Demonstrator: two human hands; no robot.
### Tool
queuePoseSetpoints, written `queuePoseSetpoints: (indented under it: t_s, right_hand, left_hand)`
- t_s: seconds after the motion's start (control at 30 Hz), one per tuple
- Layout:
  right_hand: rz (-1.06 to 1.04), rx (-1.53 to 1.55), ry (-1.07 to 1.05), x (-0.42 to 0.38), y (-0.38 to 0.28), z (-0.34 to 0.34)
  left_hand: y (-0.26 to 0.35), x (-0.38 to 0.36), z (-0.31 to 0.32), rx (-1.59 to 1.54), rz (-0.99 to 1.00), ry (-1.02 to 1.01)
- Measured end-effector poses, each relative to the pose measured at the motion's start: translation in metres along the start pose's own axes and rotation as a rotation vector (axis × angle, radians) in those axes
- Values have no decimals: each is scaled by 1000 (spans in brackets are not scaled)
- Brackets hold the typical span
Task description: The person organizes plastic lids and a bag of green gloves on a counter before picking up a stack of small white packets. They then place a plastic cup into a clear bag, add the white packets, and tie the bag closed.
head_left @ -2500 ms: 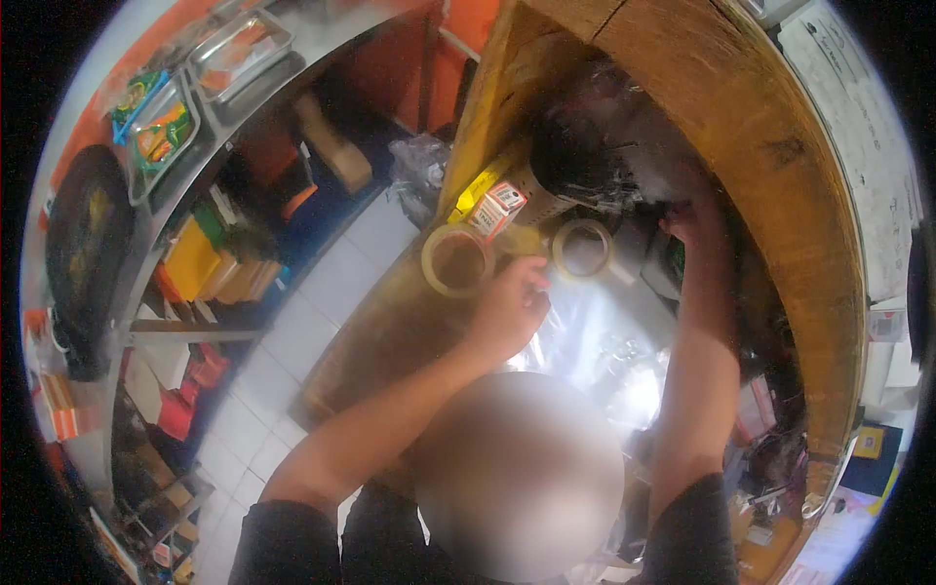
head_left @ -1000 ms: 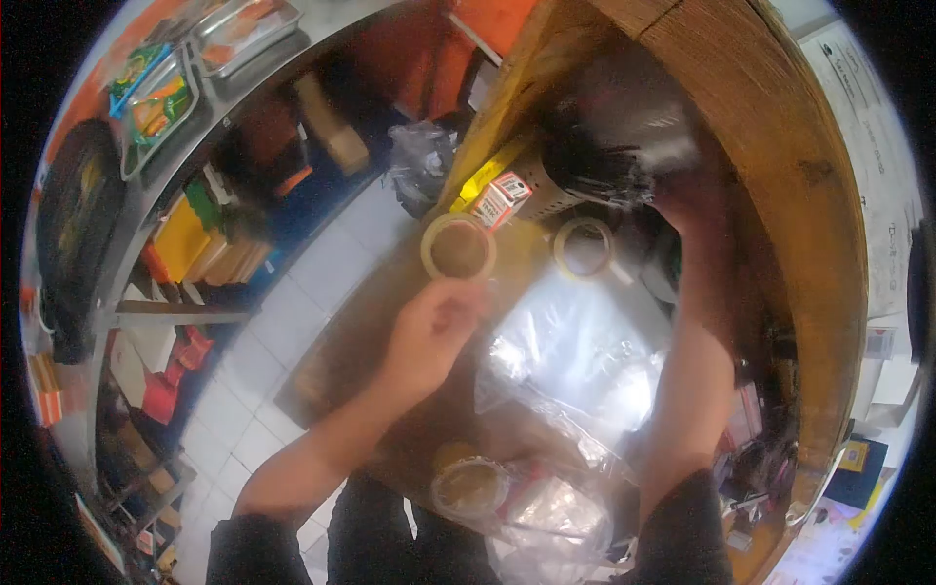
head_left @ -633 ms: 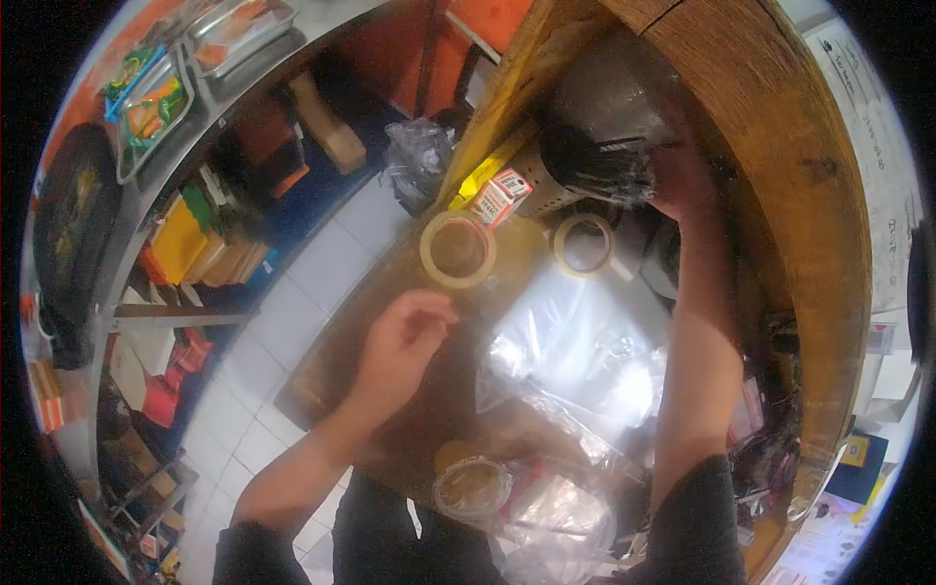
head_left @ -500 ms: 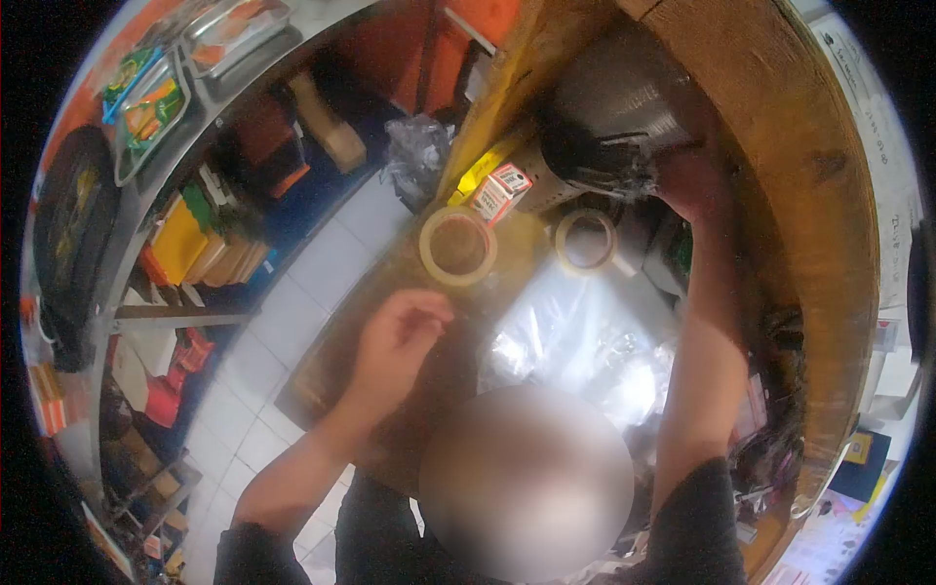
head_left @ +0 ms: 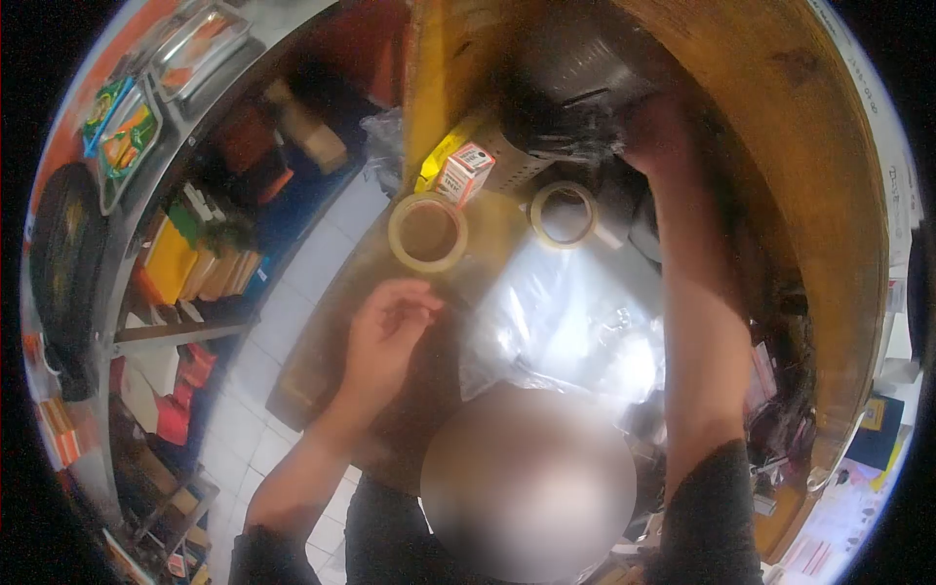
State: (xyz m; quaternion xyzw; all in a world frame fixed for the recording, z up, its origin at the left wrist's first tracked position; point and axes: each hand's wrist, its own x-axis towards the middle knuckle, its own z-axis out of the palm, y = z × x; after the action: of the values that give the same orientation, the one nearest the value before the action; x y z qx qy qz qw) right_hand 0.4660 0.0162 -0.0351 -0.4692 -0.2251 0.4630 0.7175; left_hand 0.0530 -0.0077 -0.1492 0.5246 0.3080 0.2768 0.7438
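My left hand (head_left: 390, 327) hovers over the brown surface (head_left: 331, 361), its fingers loosely curled with a gap to the thumb and nothing visible in them. Just beyond it lies a roll of tape (head_left: 429, 232). At the back right, my right hand (head_left: 665, 136) reaches into shadow beside a cluster of dark, thin items (head_left: 585, 132) in front of a dark rounded container (head_left: 575, 63). Its fingers are too dark to make out. A second tape roll (head_left: 564, 214) lies at the far edge of a clear plastic package (head_left: 561, 312) with bright glare.
A small red-and-white box (head_left: 465, 172) and a yellow packet (head_left: 439, 161) stand by a perforated holder (head_left: 517, 161). A wooden wall (head_left: 770, 127) curves along the right. Shelves with books (head_left: 185, 253) stand left. A blurred round patch (head_left: 528, 487) covers the lower middle.
The view has shifted, so the tape rolls and box appear further left. My right hand stays by the dark items, a little further from the body. My left hand keeps its loose curl.
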Motion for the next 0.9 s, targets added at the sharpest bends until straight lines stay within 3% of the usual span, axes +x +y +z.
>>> queuePoseSetpoints:
  t_s: [0.13, 0.27, 0.33, 0.4, 0.47, 0.53, 0.73, 0.9]
  right_hand:
    - [28, 37, -332, 1, 4, -8]
    - [-36, -39, -268, -6, 8, -12]
    - [-108, -231, -195, -8, 11, -16]
    - [-296, -1087, -81, -14, 10, -15]
    - [-510, -2383, 101, -23, 7, -12]
    - [-480, -2657, 44, -25, 13, -19]
    - [-440, -3002, -5, -11, 26, -21]
    - [-468, -2836, -23, 14, 26, -15]
  left_hand:
    - [3, -3, 4, -7, -13, 18]
    - [3, -6, 0, 60, 7, 35]
    - [3, -7, 0, 46, -1, 50]
    - [6, -6, 0, 39, -6, 62]
    - [9, -7, 0, 40, -23, 72]
    - [9, -7, 1, 47, -32, 82]
    - [7, -2, 1, 55, -19, 92]
    - [9, 1, 11, 65, -17, 90]
